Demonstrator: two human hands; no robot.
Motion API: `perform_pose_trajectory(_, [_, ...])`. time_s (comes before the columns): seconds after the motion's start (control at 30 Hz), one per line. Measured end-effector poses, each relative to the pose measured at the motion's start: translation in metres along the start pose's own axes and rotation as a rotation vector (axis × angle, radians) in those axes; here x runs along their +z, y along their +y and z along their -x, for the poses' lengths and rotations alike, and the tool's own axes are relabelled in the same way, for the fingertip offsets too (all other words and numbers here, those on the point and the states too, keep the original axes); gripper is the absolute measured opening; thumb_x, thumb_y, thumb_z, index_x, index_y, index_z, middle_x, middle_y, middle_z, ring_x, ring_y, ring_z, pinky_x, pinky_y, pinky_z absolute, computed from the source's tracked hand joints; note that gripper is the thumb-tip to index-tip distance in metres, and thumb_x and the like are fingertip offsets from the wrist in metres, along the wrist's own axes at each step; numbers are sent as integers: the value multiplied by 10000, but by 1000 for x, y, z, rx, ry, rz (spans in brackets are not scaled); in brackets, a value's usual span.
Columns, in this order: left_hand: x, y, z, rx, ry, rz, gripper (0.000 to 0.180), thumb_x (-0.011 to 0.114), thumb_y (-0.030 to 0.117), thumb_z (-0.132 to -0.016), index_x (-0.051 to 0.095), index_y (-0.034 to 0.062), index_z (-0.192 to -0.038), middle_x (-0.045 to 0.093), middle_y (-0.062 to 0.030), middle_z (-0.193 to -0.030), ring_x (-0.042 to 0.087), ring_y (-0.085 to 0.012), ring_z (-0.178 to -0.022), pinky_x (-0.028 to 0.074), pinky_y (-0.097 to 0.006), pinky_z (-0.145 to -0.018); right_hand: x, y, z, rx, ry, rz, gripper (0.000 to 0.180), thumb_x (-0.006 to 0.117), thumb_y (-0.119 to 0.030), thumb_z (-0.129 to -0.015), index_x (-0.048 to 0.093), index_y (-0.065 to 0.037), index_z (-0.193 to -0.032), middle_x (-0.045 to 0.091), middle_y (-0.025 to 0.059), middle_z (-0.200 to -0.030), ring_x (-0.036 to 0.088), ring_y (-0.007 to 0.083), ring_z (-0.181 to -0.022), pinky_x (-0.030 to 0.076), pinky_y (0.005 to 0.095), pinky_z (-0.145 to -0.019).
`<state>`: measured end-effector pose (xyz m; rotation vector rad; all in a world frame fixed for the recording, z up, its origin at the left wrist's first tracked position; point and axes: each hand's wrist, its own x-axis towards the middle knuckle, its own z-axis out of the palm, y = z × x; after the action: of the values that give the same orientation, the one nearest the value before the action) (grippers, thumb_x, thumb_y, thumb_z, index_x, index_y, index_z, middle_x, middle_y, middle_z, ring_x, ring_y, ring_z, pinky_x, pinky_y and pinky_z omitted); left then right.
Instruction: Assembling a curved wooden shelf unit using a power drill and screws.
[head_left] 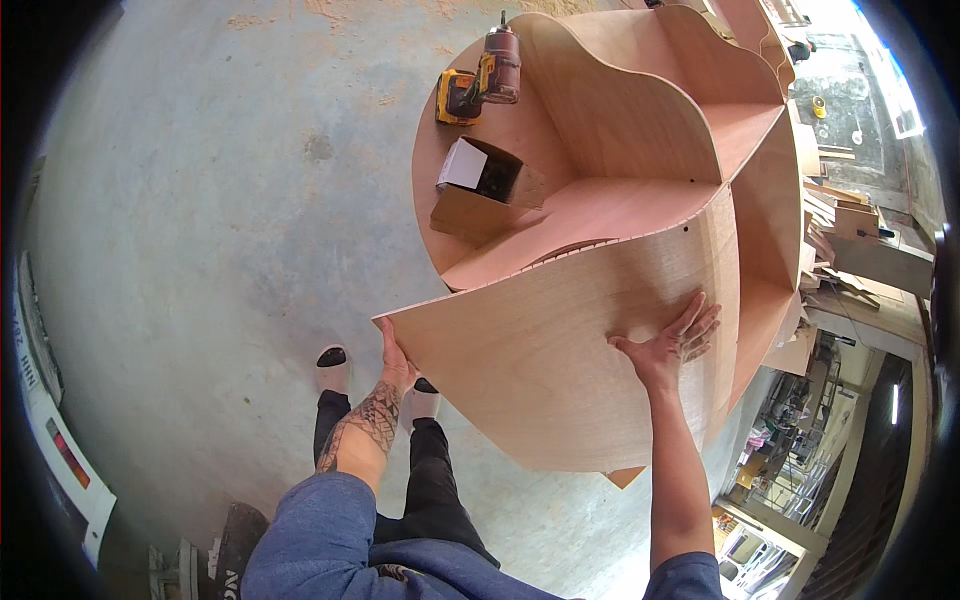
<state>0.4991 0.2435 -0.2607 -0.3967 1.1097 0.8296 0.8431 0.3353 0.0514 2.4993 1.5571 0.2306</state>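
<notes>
A large curved plywood panel [560, 370] stands along the near side of a round wooden structure. My left hand [397, 362] grips the panel's left edge near its top corner, the fingers partly hidden behind the sheet. Flat against the panel's outer face, farther right, lies my right hand [675, 345] with its fingers spread. Behind the panel, wavy-topped plywood dividers [640, 110] rise from a round base [432, 200]. A pink-toned inner board [600, 205] with a row of slits along a curved cut runs close behind the panel's upper edge.
On the round base sit a yellow and dark red cordless driver [490, 80] and an opened cardboard box [480, 190] with dark contents. Wood offcuts [840, 235] are piled at the far right. Part of a white vehicle [65, 440] shows at the left. Sawdust marks the concrete floor [220, 200].
</notes>
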Motion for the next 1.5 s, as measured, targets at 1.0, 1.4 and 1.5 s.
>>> perform_pose_trajectory(1.0, [265, 65, 72, 968, -638, -1278, 621, 638, 374, -1112, 468, 97, -1641, 551, -163, -1627, 566, -363, -1453, 495, -419, -1168, -1, 5, 0, 5, -13, -56, 1801, 1083, -541, -458, -118, -198, -1755, -173, 266, -1793, -162, 564, -1638, 17, 827, -1233])
perform_pose_trajectory(1.4, [260, 64, 64, 1129, -573, -1356, 569, 585, 423, -1132, 500, 159, -1629, 548, -136, -1632, 603, -350, -1410, 510, -419, -1139, -7, -4, 0, 2, -7, -106, 1782, 1091, -496, -476, -117, -218, -1756, -166, 263, -1791, -162, 564, -1634, -7, 810, -1243])
perform_pose_trajectory(1.5, [263, 61, 63, 1060, -565, -1347, 545, 606, 375, -1130, 511, 161, -1622, 572, -132, -1604, 679, -316, -1309, 540, -409, -1086, -14, -12, -14, 76, -7, -173, 1779, 1093, -495, -473, -113, -253, -1758, -161, 262, -1790, -145, 562, -1635, -2, 806, -1247])
